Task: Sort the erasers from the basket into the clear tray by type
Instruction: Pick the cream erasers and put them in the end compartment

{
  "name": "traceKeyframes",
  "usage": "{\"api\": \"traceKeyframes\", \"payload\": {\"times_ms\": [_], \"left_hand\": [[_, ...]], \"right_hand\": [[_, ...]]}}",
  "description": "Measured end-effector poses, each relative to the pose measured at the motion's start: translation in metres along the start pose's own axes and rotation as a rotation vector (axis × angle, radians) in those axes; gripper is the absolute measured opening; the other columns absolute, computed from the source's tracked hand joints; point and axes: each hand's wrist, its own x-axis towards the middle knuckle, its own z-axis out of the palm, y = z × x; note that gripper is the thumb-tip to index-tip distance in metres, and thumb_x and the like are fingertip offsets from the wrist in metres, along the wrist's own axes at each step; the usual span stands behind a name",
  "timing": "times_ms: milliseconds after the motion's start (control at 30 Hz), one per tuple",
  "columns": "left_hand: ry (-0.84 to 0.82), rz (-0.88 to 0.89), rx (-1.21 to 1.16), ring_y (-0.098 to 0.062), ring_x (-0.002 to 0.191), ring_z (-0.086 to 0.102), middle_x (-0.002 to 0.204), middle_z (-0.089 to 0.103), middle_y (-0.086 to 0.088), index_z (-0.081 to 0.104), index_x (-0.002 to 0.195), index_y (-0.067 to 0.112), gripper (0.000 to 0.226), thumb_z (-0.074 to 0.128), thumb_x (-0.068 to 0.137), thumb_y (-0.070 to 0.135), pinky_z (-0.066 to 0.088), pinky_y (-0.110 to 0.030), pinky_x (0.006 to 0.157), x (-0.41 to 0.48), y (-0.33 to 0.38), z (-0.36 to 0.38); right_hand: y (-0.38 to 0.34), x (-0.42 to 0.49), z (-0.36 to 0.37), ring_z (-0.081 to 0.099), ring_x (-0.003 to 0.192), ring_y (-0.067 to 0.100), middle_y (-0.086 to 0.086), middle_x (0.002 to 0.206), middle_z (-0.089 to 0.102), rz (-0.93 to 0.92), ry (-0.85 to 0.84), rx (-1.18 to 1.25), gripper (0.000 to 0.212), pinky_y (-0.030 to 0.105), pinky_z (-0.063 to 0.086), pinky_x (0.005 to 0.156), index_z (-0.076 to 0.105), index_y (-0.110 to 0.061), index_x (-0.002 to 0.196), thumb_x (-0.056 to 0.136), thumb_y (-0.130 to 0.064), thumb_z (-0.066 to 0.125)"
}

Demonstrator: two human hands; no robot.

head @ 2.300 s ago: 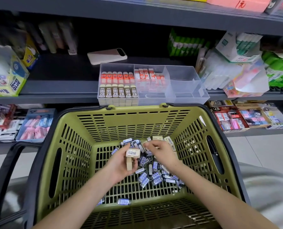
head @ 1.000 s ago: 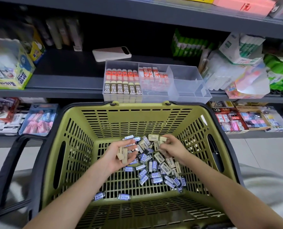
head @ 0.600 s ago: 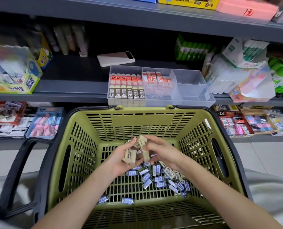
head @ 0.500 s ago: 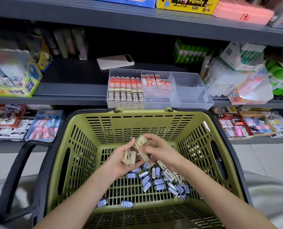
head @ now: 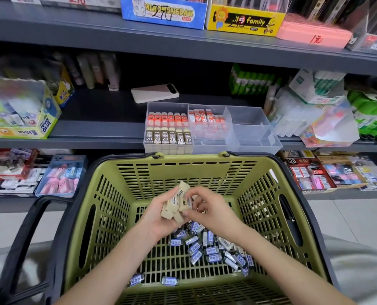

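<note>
Since half a second ago both hands have come up off the pile and closed together. The left hand cups a stack of beige erasers, fingers curled round it. The right hand pinches the same stack, probably squaring it. The stack is held mid-air over the basket, above the blue-sleeved erasers on its floor. Step, as I read it: gathering one type before transfer. The clear tray sits on the shelf just behind the basket rim. Its left section has orange-sleeved erasers and 2B erasers, its middle red-white erasers. Next: carry the stack forward into a right-hand section, gripped tight so none slip.
</note>
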Motion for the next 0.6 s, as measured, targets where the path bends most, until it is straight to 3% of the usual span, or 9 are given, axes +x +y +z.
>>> {"api": "traceKeyframes", "payload": {"times_ms": [133, 200, 267, 400, 500, 567, 600], "left_hand": [[-0.053, 0.043, -0.013, -0.035, 0.087, 0.066, 0.099, 0.066, -0.023, 0.064, 0.103, -0.002, 0.031, 0.062, 0.08, 0.02, 0.058, -0.048, 0.073, -0.005, 0.005, 0.007], [-0.059, 0.045, 0.001, -0.038, 0.089, 0.068, 0.105, 0.066, -0.024, 0.064, 0.109, -0.002, 0.035, 0.062, 0.081, 0.019, 0.058, -0.05, 0.074, -0.01, 0.007, 0.011], [-0.042, 0.052, 0.046, -0.038, 0.084, 0.07, 0.104, 0.069, -0.02, 0.067, 0.106, 0.001, 0.034, 0.063, 0.078, 0.019, 0.06, -0.045, 0.067, -0.015, 0.011, 0.017], [0.004, 0.068, 0.077, -0.028, 0.062, 0.068, 0.082, 0.071, -0.015, 0.065, 0.1, 0.003, 0.032, 0.066, 0.071, 0.017, 0.054, -0.03, 0.045, -0.026, 0.019, 0.031], [-0.042, 0.069, 0.083, -0.021, 0.057, 0.061, 0.076, 0.064, -0.012, 0.063, 0.101, 0.006, 0.036, 0.068, 0.067, 0.017, 0.048, -0.023, 0.041, -0.03, 0.028, 0.045], [-0.084, 0.073, 0.095, -0.019, 0.054, 0.058, 0.075, 0.061, -0.01, 0.063, 0.1, 0.008, 0.031, 0.066, 0.07, 0.017, 0.045, -0.021, 0.04, -0.03, 0.034, 0.059], [-0.102, 0.078, 0.097, -0.018, 0.053, 0.056, 0.075, 0.06, -0.01, 0.063, 0.099, 0.008, 0.029, 0.065, 0.072, 0.017, 0.044, -0.02, 0.04, -0.029, 0.038, 0.066]], "right_hand": [[-0.007, -0.004, -0.013, 0.058, 0.059, 0.008, -0.003, 0.076, 0.065, -0.077, 0.051, 0.131, 0.016, 0.023, 0.05, 0.055, 0.059, -0.022, 0.103, 0.094, -0.01, 0.052], [-0.012, -0.002, -0.022, 0.059, 0.057, 0.008, 0.003, 0.077, 0.067, -0.088, 0.087, 0.177, 0.018, 0.02, 0.05, 0.055, 0.059, -0.019, 0.105, 0.096, -0.01, 0.046], [-0.019, 0.002, -0.035, 0.059, 0.06, 0.005, 0.0, 0.081, 0.067, -0.101, 0.146, 0.185, 0.019, 0.018, 0.05, 0.058, 0.059, -0.022, 0.105, 0.096, -0.012, 0.046], [-0.029, 0.017, -0.076, 0.061, 0.077, 0.003, -0.016, 0.092, 0.069, -0.15, 0.363, 0.136, 0.022, 0.014, 0.048, 0.068, 0.059, -0.042, 0.101, 0.096, -0.023, 0.048], [-0.026, 0.033, -0.111, 0.058, 0.088, -0.008, -0.024, 0.095, 0.065, -0.172, 0.538, 0.043, 0.02, 0.004, 0.042, 0.072, 0.063, -0.034, 0.106, 0.096, -0.026, 0.048], [-0.02, 0.048, -0.138, 0.058, 0.084, -0.005, -0.017, 0.095, 0.066, -0.161, 0.644, -0.072, 0.023, 0.01, 0.044, 0.071, 0.066, -0.022, 0.11, 0.097, -0.024, 0.048], [-0.016, 0.058, -0.151, 0.06, 0.083, 0.003, -0.008, 0.093, 0.069, -0.147, 0.685, -0.135, 0.024, 0.019, 0.048, 0.073, 0.067, -0.018, 0.109, 0.096, -0.023, 0.048]]}}
